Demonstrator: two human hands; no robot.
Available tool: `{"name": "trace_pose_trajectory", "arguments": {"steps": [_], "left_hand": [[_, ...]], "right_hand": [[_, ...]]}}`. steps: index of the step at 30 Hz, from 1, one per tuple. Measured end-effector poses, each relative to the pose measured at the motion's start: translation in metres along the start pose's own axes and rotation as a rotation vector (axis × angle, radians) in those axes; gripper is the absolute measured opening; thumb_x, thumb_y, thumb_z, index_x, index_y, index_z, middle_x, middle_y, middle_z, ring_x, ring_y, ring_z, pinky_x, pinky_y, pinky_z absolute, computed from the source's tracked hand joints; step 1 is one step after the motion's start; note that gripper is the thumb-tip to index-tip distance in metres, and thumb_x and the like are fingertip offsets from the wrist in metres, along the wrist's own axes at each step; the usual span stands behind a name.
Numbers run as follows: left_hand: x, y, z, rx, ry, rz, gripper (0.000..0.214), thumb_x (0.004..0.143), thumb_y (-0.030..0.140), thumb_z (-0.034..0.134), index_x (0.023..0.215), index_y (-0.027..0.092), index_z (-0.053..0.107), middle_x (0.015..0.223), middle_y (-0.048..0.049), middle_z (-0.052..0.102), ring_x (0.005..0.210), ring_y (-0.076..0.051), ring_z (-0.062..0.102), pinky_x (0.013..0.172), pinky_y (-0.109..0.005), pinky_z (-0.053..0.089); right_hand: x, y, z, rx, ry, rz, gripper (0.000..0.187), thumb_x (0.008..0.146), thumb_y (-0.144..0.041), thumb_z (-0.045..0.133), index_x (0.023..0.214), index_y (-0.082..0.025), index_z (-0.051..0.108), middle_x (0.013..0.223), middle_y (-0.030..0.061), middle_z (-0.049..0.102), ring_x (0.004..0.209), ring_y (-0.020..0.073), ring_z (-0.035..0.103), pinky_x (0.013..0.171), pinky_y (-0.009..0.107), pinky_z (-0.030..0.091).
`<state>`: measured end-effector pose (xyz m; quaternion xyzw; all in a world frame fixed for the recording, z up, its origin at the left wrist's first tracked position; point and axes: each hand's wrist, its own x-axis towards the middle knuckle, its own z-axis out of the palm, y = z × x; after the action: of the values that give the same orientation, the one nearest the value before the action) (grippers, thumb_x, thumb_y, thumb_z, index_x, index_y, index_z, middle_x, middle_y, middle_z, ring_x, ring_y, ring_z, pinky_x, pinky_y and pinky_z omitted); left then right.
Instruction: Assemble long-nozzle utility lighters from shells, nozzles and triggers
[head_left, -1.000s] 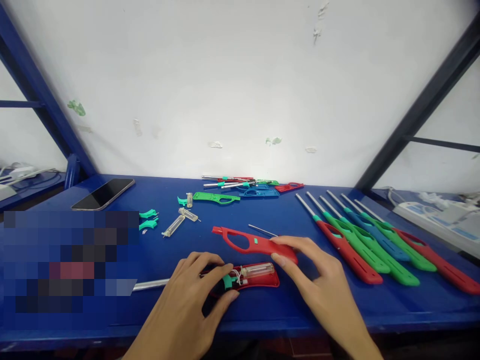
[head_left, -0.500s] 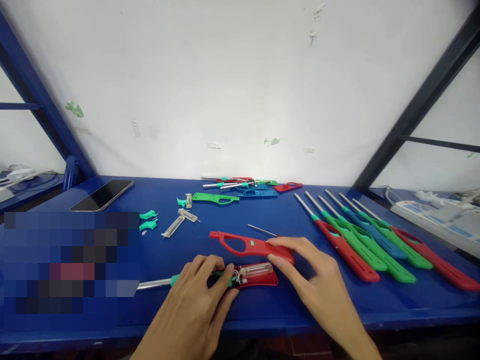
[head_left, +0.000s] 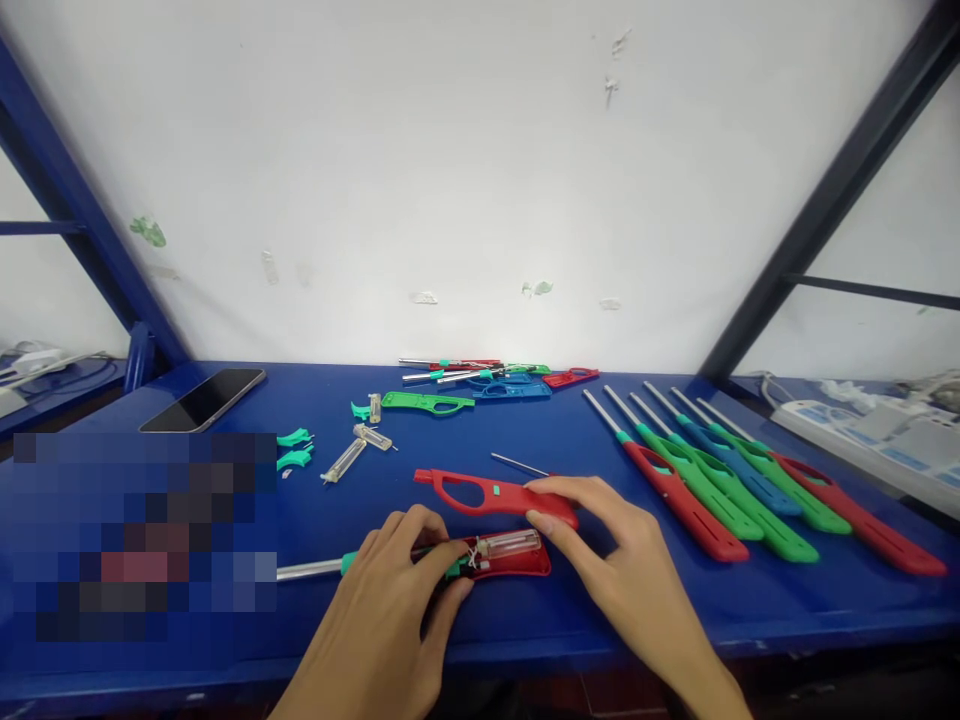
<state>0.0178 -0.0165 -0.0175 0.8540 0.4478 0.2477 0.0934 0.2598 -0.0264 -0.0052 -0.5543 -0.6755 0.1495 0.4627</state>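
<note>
while the left hand [head_left: 390, 610] is wrapped over the trigger part of an opened-up red lighter [head_left: 536, 562], the right hand [head_left: 615, 560] has a red cover [head_left: 480, 492] pinched by its wide end between thumb and fingers. the lighter lies on the blue table [head_left: 525, 635] near the front edge, insides facing up. its metal tube [head_left: 309, 571] sticks out to the left past a teal collar [head_left: 349, 562], and you can see a clear fuel tank [head_left: 510, 543] sitting in the right end plus some white wires. left thumb is on the near side, fingers on the far side, but i can't tell what the hidden fingertips are gripping.

the cover is just behind the lighter, can't tell if it's touching the table. a thin metal rod [head_left: 519, 464] pokes out right behind it. over on the right there's a row of six lighters [head_left: 750, 499] in red, green and blue, tubes pointing at the wall [head_left: 450, 150].

further back is a green half shell [head_left: 427, 403], with loose clear tanks [head_left: 344, 462] and teal triggers [head_left: 294, 458] to its left, and a pile of lighter parts [head_left: 514, 389] near the wall. phone [head_left: 204, 400] is at the far left, behind a pixelated patch.
</note>
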Motion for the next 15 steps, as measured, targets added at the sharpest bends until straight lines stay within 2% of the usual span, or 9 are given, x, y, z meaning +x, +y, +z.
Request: {"name": "trace_pose_trajectory", "arguments": {"steps": [5,10,15], "left_hand": [[0.0036,0.0071,-0.0072,0.015,-0.045,-0.024,0.033,0.105,0.021,0.044,0.117,0.027,0.074,0.114,-0.0084,0.065,0.103,-0.031,0.063,0.093,-0.058,0.056],[0.0036,0.0052,-0.0079,0.028,-0.03,-0.034,0.031,0.104,0.023,0.046,0.117,0.029,0.074,0.113,-0.0078,0.066,0.103,-0.031,0.064,0.094,-0.059,0.056],[0.002,0.0011,-0.0069,-0.01,-0.03,-0.044,0.028,0.105,0.026,0.049,0.119,0.029,0.072,0.118,-0.0084,0.064,0.104,-0.029,0.066,0.094,-0.054,0.057]], "right_hand": [[0.0004,-0.0002,-0.0006,0.01,0.026,-0.013,0.013,0.099,-0.039,0.072,0.111,-0.036,0.077,0.114,-0.0029,0.08,0.108,0.021,0.073,0.098,0.032,0.055],[0.0,-0.001,-0.0009,0.01,0.016,-0.032,0.014,0.1,-0.04,0.07,0.112,-0.035,0.077,0.113,-0.0018,0.08,0.108,0.0219,0.073,0.096,0.032,0.056],[-0.0008,-0.0006,-0.0013,-0.001,0.029,-0.034,0.013,0.1,-0.039,0.071,0.112,-0.036,0.077,0.113,-0.0036,0.08,0.108,0.0198,0.073,0.097,0.03,0.056]]}}
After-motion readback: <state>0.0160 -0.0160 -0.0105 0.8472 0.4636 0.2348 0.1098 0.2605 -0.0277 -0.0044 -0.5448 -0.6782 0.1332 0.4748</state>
